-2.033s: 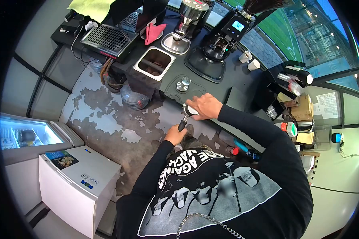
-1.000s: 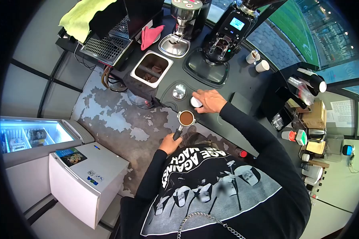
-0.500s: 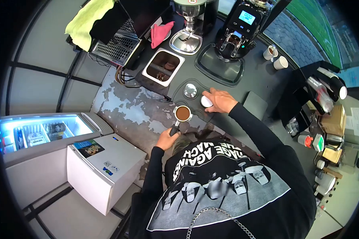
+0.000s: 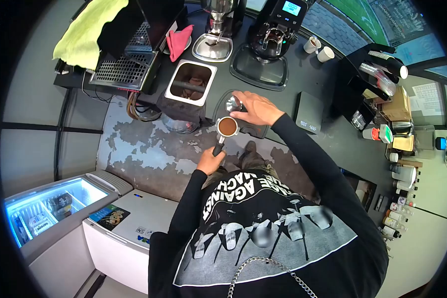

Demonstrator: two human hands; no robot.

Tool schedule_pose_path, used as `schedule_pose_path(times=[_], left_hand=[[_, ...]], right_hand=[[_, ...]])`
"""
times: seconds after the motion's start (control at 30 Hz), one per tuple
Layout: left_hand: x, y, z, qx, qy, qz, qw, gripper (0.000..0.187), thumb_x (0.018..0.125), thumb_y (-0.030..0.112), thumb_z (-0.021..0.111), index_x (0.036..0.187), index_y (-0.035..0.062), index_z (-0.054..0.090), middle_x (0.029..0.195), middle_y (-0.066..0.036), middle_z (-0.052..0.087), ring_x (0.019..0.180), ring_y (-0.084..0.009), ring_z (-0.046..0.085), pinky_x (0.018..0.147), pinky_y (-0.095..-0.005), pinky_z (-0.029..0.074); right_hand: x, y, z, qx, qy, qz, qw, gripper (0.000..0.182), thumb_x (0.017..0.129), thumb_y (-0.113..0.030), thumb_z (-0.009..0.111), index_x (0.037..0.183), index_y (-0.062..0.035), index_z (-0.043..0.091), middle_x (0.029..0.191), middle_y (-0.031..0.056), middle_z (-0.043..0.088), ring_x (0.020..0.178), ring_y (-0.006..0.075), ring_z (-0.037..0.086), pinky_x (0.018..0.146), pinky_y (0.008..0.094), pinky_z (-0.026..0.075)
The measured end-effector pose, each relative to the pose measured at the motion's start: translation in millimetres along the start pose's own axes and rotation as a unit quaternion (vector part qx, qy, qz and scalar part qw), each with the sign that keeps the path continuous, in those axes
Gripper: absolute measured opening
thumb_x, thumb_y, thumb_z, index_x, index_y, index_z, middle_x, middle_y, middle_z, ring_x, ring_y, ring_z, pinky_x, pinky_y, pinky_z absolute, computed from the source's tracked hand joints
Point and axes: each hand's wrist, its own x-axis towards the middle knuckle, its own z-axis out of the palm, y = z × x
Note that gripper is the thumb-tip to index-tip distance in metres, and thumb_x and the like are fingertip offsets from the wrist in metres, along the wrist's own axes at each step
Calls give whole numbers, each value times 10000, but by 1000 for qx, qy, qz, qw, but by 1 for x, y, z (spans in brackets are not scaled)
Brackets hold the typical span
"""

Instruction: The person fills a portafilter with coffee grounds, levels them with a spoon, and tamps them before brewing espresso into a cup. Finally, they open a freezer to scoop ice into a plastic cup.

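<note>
The left hand (image 4: 209, 161) is clamped on the handle of a coffee-filled filter holder (image 4: 227, 127) at the dark tabletop (image 4: 323, 79) edge — the right hand (image 4: 256, 109) lies spread beside it, fingertips at a steel tamper (image 4: 232, 104).

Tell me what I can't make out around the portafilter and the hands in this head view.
- Round silver tamper: partly covered by the right hand; the grip is unclear.
- Black portafilter handle: its end is hidden in the left hand.
- Black scale: digits too small to read.
- Black grinder: top cut off by the frame edge.
</note>
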Motion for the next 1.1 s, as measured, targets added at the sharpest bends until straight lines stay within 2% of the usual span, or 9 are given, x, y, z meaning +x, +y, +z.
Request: schedule_pose_path(times=[0.07,0.13,0.3,0.4,0.47,0.5,0.67,0.87,1.1], left_hand=[[-7,9,3,-4,5,-19,1000,350,918,350,689,893,3,665,670,-87,635,614,-195,627,617,-395,489],[-6,12,4,17,33,9,999,382,898,375,689,945,-4,693,730,-174,676,715,-287,682,702,-430,509],[0,0,23,-30,26,3,999,386,899,375,674,972,-3,698,772,-209,687,768,-364,692,751,-453,523],[0,-3,24,-47,23,15,999,386,898,373,667,962,-7,694,781,-220,692,788,-384,696,760,-464,522],[3,-4,26,-41,29,53,997,298,933,291,669,842,10,636,623,-43,614,545,-146,598,532,-358,464],[3,-4,28,-51,33,52,997,298,933,291,669,842,10,636,623,-43,614,545,-146,598,532,-358,464],[-7,11,25,-27,55,70,996,382,896,351,670,868,-28,628,682,-183,643,658,-328,651,674,-462,499],[-14,24,19,-28,26,29,999,359,885,346,672,908,-12,657,844,-240,701,852,-436,683,792,-487,514],[-10,17,28,-51,41,40,997,370,886,361,676,904,-8,658,786,-213,678,774,-378,675,768,-474,512]], right_hand=[[10,-10,15,8,58,27,998,446,943,-418,670,1170,-46,575,972,188,685,948,421,679,831,529,528],[19,-13,27,-9,80,47,996,413,940,-403,669,1120,-42,579,941,186,683,916,421,681,815,532,529],[12,-19,20,-3,127,33,991,314,915,-296,692,1000,-26,558,882,170,671,843,412,668,752,517,515],[1,-40,7,-4,123,20,992,286,896,-246,700,992,-28,543,867,158,659,829,405,651,737,510,498],[-6,-56,0,-8,115,9,993,274,889,-231,695,1002,-31,545,864,143,655,811,387,647,718,484,498],[-9,-64,-2,-13,107,4,994,274,889,-231,695,1002,-31,545,864,143,655,811,387,647,718,484,498],[-16,-84,2,-9,38,7,999,277,904,-242,696,1037,-36,568,871,126,659,803,360,654,697,458,503],[-18,-82,9,-26,27,10,999,278,911,-258,702,1045,-47,581,886,121,673,816,352,667,707,457,513],[-14,-85,14,-40,21,2,999,268,899,-227,708,1036,-35,582,871,117,665,800,332,669,706,441,520]])
